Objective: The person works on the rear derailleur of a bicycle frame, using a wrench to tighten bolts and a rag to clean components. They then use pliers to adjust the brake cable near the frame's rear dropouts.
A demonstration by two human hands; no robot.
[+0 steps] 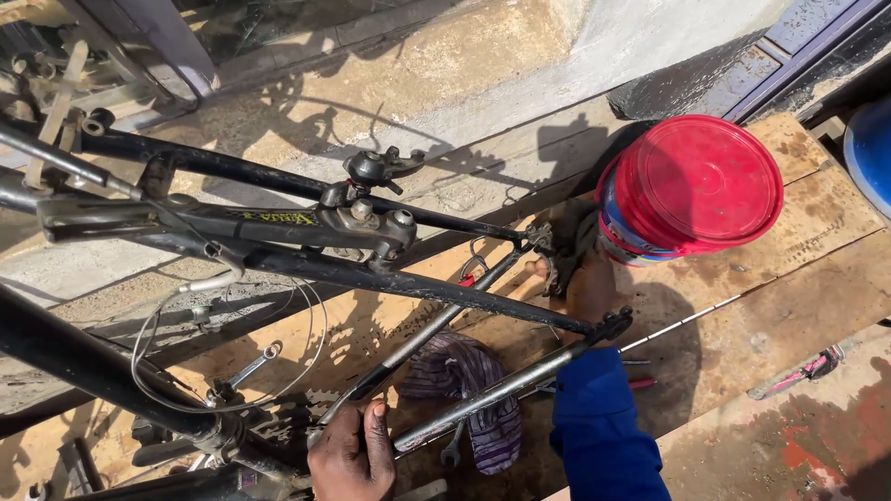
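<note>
Wooden planks (789,306) underlie a black bicycle frame (278,237); left hand (353,455) grips 1 lower frame tube, right hand (580,274) closed around a dark rag (566,237) at the rear dropout.

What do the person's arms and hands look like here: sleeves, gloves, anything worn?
Right arm wears a bright blue long sleeve pushed up above the wrist, leaving the forearm bare. Both the left hand and right hand are bare: no gloves. No watch or rings visible.
</note>
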